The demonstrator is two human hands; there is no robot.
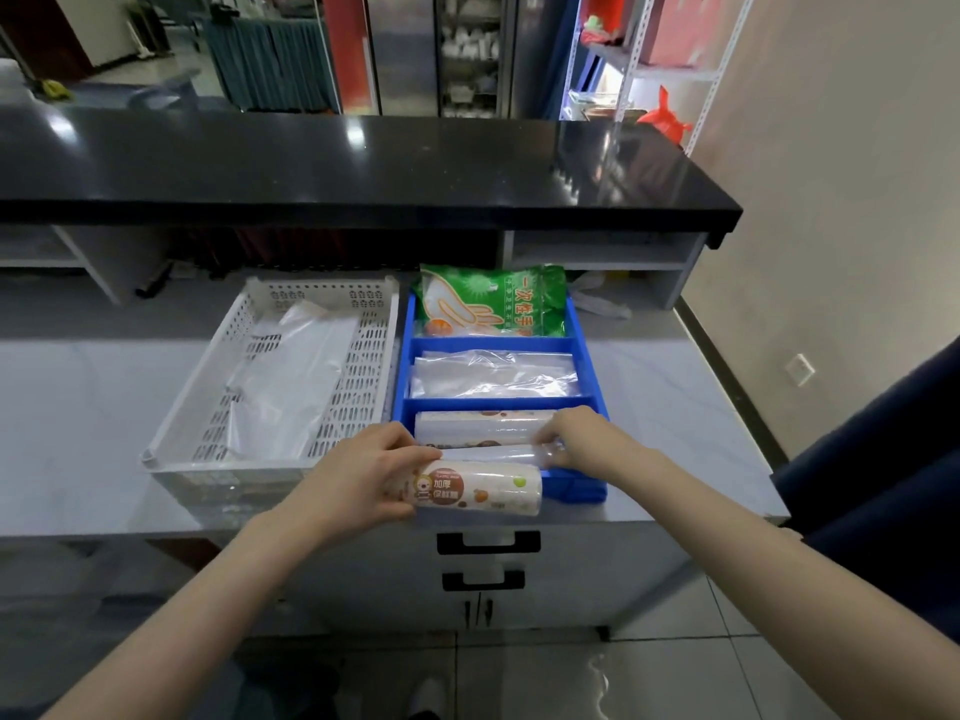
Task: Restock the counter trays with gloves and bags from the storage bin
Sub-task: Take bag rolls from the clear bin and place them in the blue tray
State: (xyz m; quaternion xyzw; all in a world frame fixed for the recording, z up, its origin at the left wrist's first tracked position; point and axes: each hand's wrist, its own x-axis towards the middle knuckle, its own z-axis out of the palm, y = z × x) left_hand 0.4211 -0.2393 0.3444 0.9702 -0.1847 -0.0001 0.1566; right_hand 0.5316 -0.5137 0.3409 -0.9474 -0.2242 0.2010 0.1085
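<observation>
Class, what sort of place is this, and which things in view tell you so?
Probably the staff side of a shop or food-service counter: a raised black countertop, a blue tray holding a glove pack and bag rolls, glass-door cabinets beyond.

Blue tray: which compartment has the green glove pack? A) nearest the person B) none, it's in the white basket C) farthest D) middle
C: the green glove pack stands in the farthest compartment of the blue tray, behind the clear bags in the middle one.
</observation>
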